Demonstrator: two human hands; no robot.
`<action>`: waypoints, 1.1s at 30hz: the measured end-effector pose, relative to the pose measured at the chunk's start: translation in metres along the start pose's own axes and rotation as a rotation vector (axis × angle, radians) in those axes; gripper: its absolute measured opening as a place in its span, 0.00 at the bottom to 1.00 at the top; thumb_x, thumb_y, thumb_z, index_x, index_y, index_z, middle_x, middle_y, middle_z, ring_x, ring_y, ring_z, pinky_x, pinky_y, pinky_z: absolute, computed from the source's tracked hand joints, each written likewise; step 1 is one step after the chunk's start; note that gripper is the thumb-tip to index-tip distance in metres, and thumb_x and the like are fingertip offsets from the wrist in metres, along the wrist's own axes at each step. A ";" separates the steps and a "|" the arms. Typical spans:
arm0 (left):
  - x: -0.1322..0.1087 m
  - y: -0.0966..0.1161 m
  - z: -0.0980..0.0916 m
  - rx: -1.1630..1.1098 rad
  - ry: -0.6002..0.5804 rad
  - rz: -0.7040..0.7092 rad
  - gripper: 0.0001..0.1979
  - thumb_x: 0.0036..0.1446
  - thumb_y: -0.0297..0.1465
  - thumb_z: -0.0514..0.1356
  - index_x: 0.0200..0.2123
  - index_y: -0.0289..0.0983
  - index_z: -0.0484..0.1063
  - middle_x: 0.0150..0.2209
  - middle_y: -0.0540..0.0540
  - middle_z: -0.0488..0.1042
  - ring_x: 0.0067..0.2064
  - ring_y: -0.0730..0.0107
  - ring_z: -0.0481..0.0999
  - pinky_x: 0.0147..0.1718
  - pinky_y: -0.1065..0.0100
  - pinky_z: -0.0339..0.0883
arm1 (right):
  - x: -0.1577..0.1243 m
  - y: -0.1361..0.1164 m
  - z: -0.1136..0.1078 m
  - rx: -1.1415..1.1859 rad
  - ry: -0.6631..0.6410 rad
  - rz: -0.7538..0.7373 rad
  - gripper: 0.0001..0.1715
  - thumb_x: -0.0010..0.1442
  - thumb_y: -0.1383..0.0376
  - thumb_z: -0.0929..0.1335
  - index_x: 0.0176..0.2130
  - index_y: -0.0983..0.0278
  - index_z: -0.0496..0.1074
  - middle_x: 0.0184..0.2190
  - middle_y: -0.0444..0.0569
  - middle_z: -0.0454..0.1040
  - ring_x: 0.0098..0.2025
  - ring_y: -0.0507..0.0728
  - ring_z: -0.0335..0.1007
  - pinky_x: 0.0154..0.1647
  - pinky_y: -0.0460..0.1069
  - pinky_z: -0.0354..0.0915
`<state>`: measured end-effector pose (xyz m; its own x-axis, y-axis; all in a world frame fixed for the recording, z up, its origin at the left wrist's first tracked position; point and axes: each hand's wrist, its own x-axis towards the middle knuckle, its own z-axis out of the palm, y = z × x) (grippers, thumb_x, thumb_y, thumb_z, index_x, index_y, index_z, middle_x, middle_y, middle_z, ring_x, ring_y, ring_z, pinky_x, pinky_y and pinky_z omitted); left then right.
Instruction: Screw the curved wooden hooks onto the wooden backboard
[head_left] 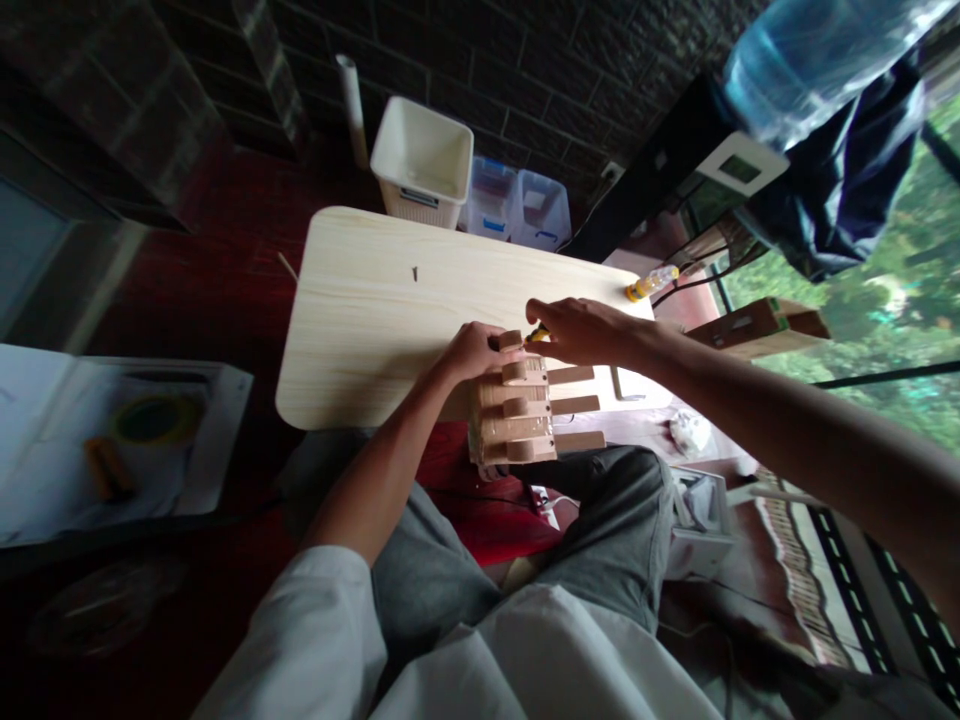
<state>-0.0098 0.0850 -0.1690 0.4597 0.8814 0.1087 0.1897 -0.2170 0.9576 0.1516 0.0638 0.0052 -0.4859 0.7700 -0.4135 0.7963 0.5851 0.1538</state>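
A brown assembly (491, 425) that looks like cardboard, with several curled tabs and flat strips sticking out to the right, rests at the table's near edge above my lap. At its far end, my left hand (480, 348) is closed around the edge by a curled tab (510, 341). My right hand (574, 330) is closed on a small yellow-and-black tool (538, 333), its tip side turned toward that same tab. The tool's exact kind is hidden by my fingers. Both hands are close together, just above the pale wooden table (360, 310).
A small dark piece (415, 273) lies on the table. A clear bottle with yellow parts (651, 283) stands at the right end. Behind the table are a cream bin (424, 160) and clear plastic boxes (517, 205). A white tray (217, 430) with a tape roll is at left.
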 end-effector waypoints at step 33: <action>0.002 -0.003 0.001 -0.026 0.004 -0.012 0.16 0.44 0.42 0.67 0.25 0.33 0.77 0.22 0.52 0.70 0.26 0.73 0.65 0.25 0.71 0.53 | -0.003 0.006 0.002 -0.009 0.025 -0.016 0.23 0.72 0.55 0.57 0.52 0.70 0.65 0.41 0.63 0.78 0.40 0.61 0.73 0.34 0.50 0.56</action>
<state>-0.0084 0.0872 -0.1723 0.4542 0.8855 0.0977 0.1729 -0.1952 0.9654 0.1582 0.0643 0.0053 -0.5071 0.7667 -0.3938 0.7851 0.5994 0.1560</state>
